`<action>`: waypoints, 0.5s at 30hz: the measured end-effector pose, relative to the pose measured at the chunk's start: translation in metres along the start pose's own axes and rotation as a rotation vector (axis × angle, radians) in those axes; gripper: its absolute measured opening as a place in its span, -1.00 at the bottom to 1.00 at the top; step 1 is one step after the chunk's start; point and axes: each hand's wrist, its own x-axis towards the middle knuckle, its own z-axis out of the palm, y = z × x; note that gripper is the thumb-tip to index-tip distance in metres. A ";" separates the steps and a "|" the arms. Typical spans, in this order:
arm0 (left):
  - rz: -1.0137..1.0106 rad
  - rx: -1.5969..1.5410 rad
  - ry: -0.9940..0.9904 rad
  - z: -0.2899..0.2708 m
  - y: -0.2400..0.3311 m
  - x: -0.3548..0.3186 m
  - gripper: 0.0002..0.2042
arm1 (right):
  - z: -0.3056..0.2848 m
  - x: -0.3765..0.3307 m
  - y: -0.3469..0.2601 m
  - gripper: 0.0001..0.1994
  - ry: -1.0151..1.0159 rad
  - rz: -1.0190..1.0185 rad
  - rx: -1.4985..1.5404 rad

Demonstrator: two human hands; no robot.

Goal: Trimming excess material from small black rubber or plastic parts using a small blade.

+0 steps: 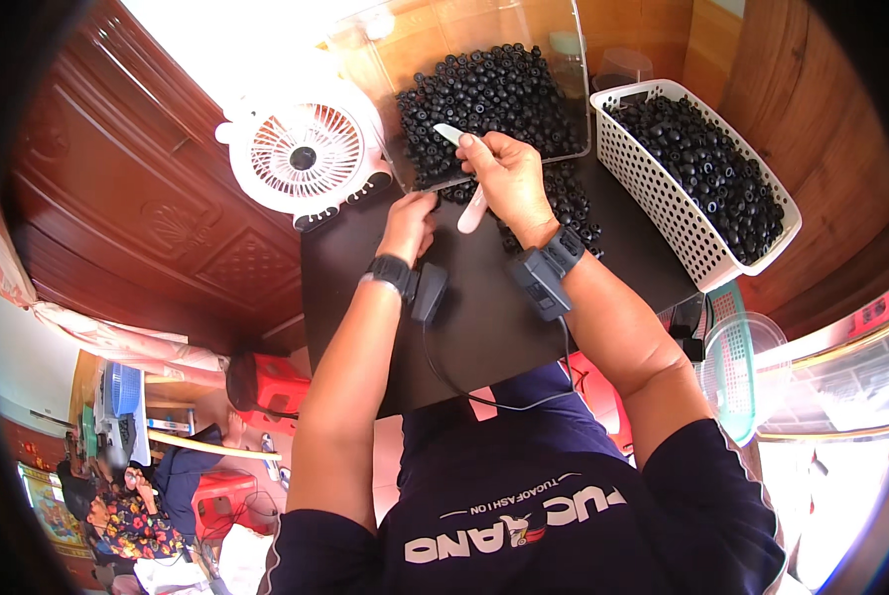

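My right hand [509, 178] is closed around a small knife [472, 210] with a pale blade and a pink handle. The blade points up and left over a clear plastic box [585, 109], which holds a heap of small round black parts [484, 94], several with a hole in the middle. Close to the box's front edge, my left hand [408, 228] has its fingers curled together; what they pinch, if anything, is hidden. More black parts [571, 203] lie loose on the dark table [484, 322], partly behind my right hand and wrist.
A white perforated basket [653, 203] full of black parts stands at the right. Left of the box is a white fan [304, 157]. Wrist devices with a cable [444, 372] hang over the table. A green basket [730, 367] sits lower right; another person [142, 506] sits far left.
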 end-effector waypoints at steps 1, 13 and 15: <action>-0.006 -0.130 0.002 -0.006 -0.002 -0.010 -0.69 | 0.005 0.002 0.002 -0.68 -0.010 0.012 0.165; 0.131 -0.334 0.103 -0.005 -0.002 -0.060 -0.73 | 0.039 -0.041 0.001 -0.77 -0.430 0.159 0.385; 0.131 -0.318 0.096 -0.005 -0.003 -0.060 -0.71 | 0.040 -0.040 0.004 -0.76 -0.448 0.193 0.371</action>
